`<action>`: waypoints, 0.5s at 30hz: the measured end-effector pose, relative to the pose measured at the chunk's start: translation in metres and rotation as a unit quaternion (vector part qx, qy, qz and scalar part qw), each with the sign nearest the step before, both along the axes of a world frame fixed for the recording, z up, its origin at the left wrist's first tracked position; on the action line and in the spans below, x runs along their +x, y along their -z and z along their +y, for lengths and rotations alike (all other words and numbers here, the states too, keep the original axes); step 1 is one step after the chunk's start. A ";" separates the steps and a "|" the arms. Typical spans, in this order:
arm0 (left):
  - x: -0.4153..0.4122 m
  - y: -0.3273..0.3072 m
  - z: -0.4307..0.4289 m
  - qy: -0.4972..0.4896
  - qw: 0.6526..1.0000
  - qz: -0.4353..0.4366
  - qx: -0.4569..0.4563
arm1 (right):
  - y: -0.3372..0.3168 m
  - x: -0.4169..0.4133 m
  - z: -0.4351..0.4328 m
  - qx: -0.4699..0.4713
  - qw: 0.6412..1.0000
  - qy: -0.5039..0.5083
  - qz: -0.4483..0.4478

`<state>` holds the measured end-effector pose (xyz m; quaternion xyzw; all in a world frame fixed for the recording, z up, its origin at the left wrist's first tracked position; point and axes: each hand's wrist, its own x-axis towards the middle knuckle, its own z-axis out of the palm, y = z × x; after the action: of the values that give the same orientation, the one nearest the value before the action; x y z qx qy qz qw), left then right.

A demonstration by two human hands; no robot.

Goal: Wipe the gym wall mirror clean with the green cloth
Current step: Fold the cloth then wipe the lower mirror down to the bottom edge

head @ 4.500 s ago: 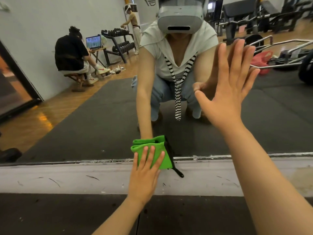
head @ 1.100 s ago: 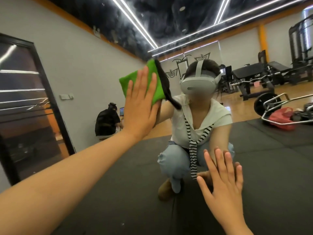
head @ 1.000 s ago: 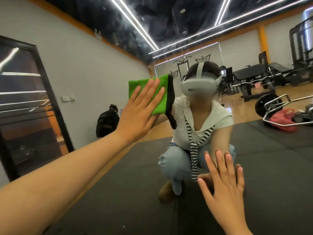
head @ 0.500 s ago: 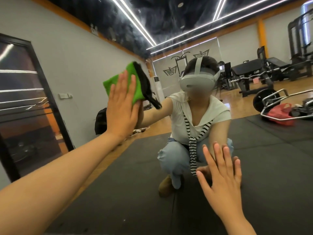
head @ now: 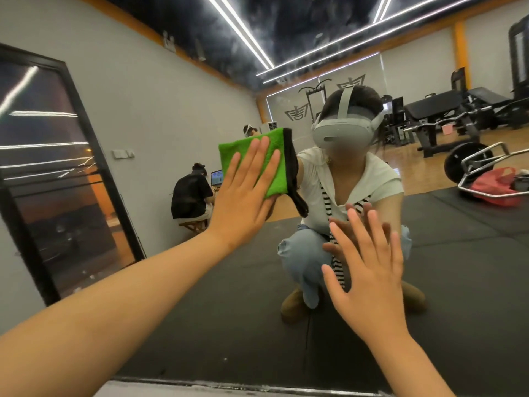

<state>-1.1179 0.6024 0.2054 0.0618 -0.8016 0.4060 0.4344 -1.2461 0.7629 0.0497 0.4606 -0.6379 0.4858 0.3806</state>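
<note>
Green cloth [head: 279, 179] half hidden under flat left hand [head: 243, 196], right hand [head: 369, 282] flat on mirror [head: 171, 282]

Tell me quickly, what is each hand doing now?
Left hand: open, pressing the green cloth on the mirror.
Right hand: open, flat against the mirror.

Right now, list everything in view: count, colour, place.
mirror: one, fills the view.
green cloth: one, green with black edge, flat on the mirror, upper centre.
seated person: one, black top, reflected left of centre.
laptop: one, lit screen, reflected beside the seated person.
weight plate: one, black, reflected right.
red bag: one, red, reflected far right.
weight bench: one, black, reflected upper right.
left hand: one, presses the cloth, fingers straight.
right hand: one, fingers spread, flat on the mirror, lower right.
</note>
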 end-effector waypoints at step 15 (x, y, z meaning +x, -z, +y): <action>0.004 -0.003 -0.006 0.037 0.996 0.045 0.074 | 0.011 0.018 -0.031 0.101 0.995 0.008 0.004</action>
<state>-1.1143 0.5961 0.2084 0.0821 -0.8107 0.3260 0.4792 -1.2278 0.7316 0.0390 0.4933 -0.6858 0.4145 0.3384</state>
